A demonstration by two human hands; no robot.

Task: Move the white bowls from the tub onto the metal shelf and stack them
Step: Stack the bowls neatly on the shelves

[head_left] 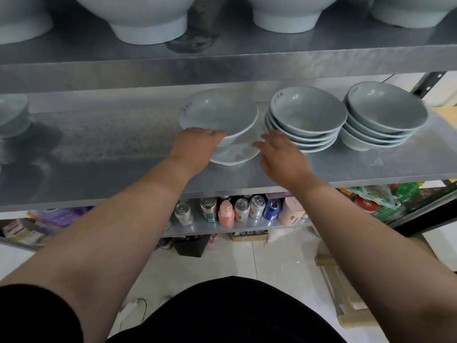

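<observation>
Bowls of glazed white ceramic, round and shallow with small dark script near the rims, are sitting on the metal shelf [99, 154], a dull, scuffed steel sheet. One tilted bowl [218, 112] is leaning on a lower bowl [235, 154] lying flat beneath it. The left hand [195, 144] is gripping the tilted bowl at its near rim, fingers curled under the edge, wrist bent inward, forearm reaching up from lower left. The right hand [282, 154] is hanging loose with fingers spread, holding nothing, its fingertips near the lower bowl's right edge and just beside the middle stack [306, 120] of about five nested bowls. A right stack [385, 115] is standing just beside that. Larger footed bowls [148, 21] are resting on the shelf above. Drink cans [242, 209] and bottles are crowding the lower shelf.
</observation>
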